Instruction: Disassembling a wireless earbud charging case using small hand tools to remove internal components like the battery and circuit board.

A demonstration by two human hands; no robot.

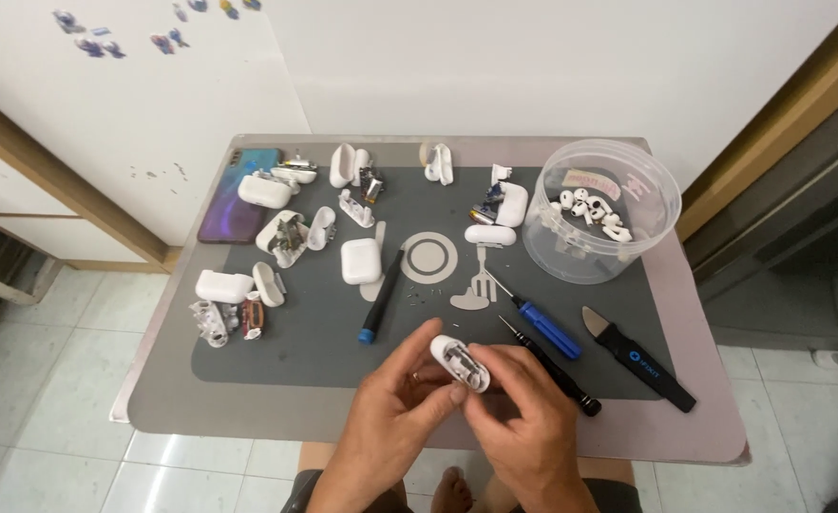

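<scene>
both hands meet at the near edge of the dark grey rubbery mat (324,351): the left hand (386,418) and right hand (523,418) pinch a small glossy white earbud case shell (460,364), rounded, its open side showing what looks like metal parts. just beyond lie a blue-handled screwdriver (542,325), a black screwdriver (557,380) and a flat black pry tool (639,359). a clear round plastic tub (601,211) holds white earbuds and carries a pale label. a blue-purple phone (238,195) lies at the far left.

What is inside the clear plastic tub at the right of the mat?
The tub holds a pile of small white earbuds and a pale label. Whatever lies beneath the pile is hidden.
</scene>
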